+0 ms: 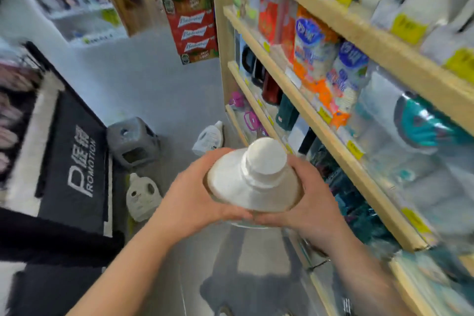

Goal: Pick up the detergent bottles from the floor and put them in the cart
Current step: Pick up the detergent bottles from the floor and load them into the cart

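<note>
A white detergent bottle (254, 182) with a wide white cap is held upright at chest height, cap toward the camera. My left hand (195, 195) grips its left side and my right hand (310, 202) grips its right side. Two more white detergent bottles lie on the grey floor: one (209, 138) near the foot of the wooden shelf, another (141, 196) beside the black display stand. No cart can be made out in this view.
A wooden shelf unit (333, 131) full of packaged goods runs along the right. A black promotion display (74, 161) stands on the left, with a grey plastic stool (132, 141) beside it. Stacked red beer cartons (192, 10) stand at the aisle's far end.
</note>
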Action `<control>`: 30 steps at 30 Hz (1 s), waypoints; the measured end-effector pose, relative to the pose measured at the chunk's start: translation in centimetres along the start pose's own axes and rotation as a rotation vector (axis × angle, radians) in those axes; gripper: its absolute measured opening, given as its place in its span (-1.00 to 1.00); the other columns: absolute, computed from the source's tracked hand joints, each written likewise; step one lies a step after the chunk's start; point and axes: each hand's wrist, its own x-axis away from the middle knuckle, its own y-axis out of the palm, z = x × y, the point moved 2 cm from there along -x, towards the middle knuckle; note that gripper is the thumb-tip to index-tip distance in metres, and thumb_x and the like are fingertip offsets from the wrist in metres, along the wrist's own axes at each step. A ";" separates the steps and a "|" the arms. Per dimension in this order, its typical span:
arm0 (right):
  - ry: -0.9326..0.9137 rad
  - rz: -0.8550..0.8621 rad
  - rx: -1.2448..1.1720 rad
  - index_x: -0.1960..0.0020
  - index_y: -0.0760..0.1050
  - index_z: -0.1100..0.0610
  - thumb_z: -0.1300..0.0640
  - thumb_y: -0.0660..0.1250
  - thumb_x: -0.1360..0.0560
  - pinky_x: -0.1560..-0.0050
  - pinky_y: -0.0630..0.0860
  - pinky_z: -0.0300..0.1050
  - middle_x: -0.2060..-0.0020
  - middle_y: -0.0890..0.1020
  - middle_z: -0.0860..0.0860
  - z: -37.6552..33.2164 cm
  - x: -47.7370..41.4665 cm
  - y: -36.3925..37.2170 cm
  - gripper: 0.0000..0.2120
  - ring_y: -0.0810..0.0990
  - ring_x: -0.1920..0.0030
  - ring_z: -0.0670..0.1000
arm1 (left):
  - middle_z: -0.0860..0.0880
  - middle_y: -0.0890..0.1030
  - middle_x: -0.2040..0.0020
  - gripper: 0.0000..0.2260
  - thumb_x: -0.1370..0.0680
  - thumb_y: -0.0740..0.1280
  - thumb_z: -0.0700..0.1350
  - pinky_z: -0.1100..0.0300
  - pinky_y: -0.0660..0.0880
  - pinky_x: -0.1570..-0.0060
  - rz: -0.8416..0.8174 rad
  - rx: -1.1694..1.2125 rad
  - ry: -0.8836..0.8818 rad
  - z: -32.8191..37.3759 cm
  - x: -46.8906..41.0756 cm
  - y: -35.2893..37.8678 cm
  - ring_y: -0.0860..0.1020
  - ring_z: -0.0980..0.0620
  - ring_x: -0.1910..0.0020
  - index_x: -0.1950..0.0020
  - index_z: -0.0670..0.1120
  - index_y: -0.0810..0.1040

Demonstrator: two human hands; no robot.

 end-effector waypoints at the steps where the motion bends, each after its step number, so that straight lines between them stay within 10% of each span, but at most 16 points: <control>1: -0.021 0.000 0.018 -0.26 0.42 -0.46 -0.39 0.72 0.10 -0.14 0.45 -0.41 -0.24 0.50 -0.43 -2.4 0.4 -0.5 -0.03 0.48 -0.26 -0.39 | 0.44 0.59 -0.23 -0.16 -0.11 0.78 0.10 0.33 0.45 -0.20 0.015 -0.008 0.023 1.9 0.8 -1.7 0.52 0.42 -0.25 -0.22 0.57 0.45; 10: -0.093 -0.034 -0.017 -0.33 0.49 -0.34 -0.31 0.78 0.01 -0.30 0.62 0.10 -0.28 0.60 -0.21 -13.4 3.4 -0.5 -0.04 0.62 -0.28 -0.11 | 0.37 0.61 -0.26 -0.19 -0.17 0.75 0.14 0.26 0.51 -0.18 0.089 0.029 0.096 8.6 6.6 -9.6 0.55 0.38 -0.23 -0.35 0.37 0.51; 30: -0.329 -0.293 0.023 -0.26 0.50 -0.39 -0.28 0.68 0.03 -0.16 0.57 -0.09 -0.18 0.58 -0.40 -21.2 3.2 9.0 -0.13 0.57 -0.19 -0.31 | 0.37 0.64 -0.20 -0.27 -0.22 0.76 0.05 0.41 0.48 -0.09 0.439 0.089 -0.005 6.3 17.4 -17.9 0.57 0.38 -0.20 -0.30 0.36 0.55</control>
